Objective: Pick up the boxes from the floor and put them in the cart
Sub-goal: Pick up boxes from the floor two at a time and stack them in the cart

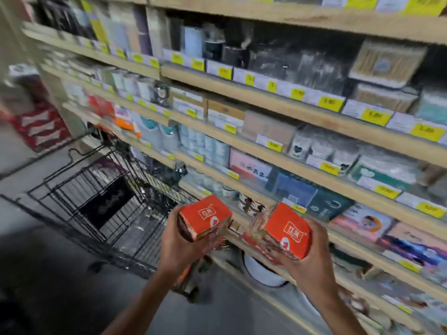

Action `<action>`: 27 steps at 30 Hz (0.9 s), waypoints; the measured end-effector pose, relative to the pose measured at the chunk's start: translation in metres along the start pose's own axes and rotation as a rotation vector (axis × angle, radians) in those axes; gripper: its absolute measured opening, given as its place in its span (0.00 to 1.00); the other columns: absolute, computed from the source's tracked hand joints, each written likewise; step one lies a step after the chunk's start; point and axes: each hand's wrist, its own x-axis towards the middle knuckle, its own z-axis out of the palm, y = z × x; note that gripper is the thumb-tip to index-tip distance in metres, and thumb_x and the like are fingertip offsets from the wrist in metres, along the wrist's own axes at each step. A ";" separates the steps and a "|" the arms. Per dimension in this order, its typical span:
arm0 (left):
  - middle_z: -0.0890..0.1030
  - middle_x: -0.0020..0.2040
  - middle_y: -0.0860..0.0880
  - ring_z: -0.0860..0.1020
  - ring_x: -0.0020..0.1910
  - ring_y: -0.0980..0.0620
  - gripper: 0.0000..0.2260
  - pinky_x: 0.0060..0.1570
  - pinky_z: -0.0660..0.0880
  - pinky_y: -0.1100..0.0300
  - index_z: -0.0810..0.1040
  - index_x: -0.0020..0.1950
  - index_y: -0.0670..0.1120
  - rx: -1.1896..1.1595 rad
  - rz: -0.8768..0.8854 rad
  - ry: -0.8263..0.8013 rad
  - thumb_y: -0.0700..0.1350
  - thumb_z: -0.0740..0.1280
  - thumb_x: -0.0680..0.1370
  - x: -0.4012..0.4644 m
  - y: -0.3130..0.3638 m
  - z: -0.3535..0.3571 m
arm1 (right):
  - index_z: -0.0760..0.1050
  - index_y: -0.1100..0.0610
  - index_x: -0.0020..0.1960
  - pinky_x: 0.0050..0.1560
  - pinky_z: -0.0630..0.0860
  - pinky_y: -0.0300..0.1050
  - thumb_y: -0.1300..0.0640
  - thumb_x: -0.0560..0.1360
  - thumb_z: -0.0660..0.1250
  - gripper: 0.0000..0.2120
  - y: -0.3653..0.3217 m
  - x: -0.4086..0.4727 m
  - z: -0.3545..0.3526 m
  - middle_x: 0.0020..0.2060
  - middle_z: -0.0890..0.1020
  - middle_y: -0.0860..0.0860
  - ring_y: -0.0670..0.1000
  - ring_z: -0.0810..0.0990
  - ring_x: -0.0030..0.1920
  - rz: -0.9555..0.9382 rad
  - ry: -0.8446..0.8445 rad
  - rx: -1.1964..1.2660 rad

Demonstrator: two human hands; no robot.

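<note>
A shop aisle with a grey floor (60, 274) runs beside long wooden shelves (278, 110) crowded with packaged goods and yellow price tags (330, 102) — much of it blurred. The left hand (180, 245) grips one small orange cardboard box (205, 217) with a white-framed label, fingers wrapped around its lower side; the right hand (307, 259) clasps a matching second orange box (286, 232) from below. Both boxes are held in the air, just apart, near the black wire cart (101, 189) standing left of them against the shelves.

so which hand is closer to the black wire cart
Left. The left hand, holding an orange box, is right by the cart; the right hand, with the other orange box, is farther right.
</note>
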 end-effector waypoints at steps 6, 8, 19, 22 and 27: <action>0.82 0.55 0.54 0.83 0.50 0.62 0.47 0.50 0.81 0.57 0.69 0.65 0.58 0.056 -0.095 0.187 0.58 0.85 0.49 0.024 -0.025 -0.081 | 0.64 0.48 0.72 0.47 0.76 0.39 0.34 0.54 0.78 0.52 -0.018 0.033 0.083 0.60 0.69 0.42 0.42 0.75 0.57 -0.035 -0.144 -0.021; 0.80 0.56 0.55 0.81 0.51 0.64 0.49 0.51 0.81 0.58 0.67 0.66 0.57 0.078 -0.123 0.251 0.62 0.84 0.49 0.027 -0.026 -0.099 | 0.64 0.51 0.73 0.47 0.77 0.40 0.36 0.53 0.79 0.52 -0.020 0.047 0.108 0.60 0.69 0.44 0.42 0.74 0.56 -0.052 -0.196 -0.037; 0.80 0.55 0.57 0.79 0.52 0.66 0.51 0.51 0.79 0.65 0.68 0.69 0.49 0.160 -0.201 0.606 0.62 0.82 0.50 0.064 -0.049 -0.132 | 0.63 0.48 0.72 0.53 0.78 0.50 0.49 0.56 0.86 0.51 -0.006 0.150 0.243 0.60 0.69 0.45 0.51 0.75 0.58 -0.190 -0.438 0.019; 0.79 0.56 0.56 0.79 0.52 0.65 0.47 0.49 0.80 0.63 0.68 0.68 0.52 0.178 -0.237 0.680 0.60 0.83 0.54 0.080 -0.058 -0.130 | 0.63 0.49 0.72 0.56 0.78 0.52 0.51 0.57 0.86 0.50 -0.002 0.176 0.274 0.61 0.70 0.46 0.51 0.75 0.60 -0.201 -0.515 0.053; 0.78 0.60 0.54 0.79 0.57 0.59 0.45 0.55 0.80 0.54 0.66 0.70 0.54 0.197 -0.333 0.764 0.59 0.83 0.58 0.111 -0.087 -0.123 | 0.64 0.53 0.73 0.57 0.75 0.48 0.52 0.57 0.86 0.50 0.011 0.213 0.315 0.60 0.69 0.44 0.49 0.73 0.60 -0.206 -0.611 0.061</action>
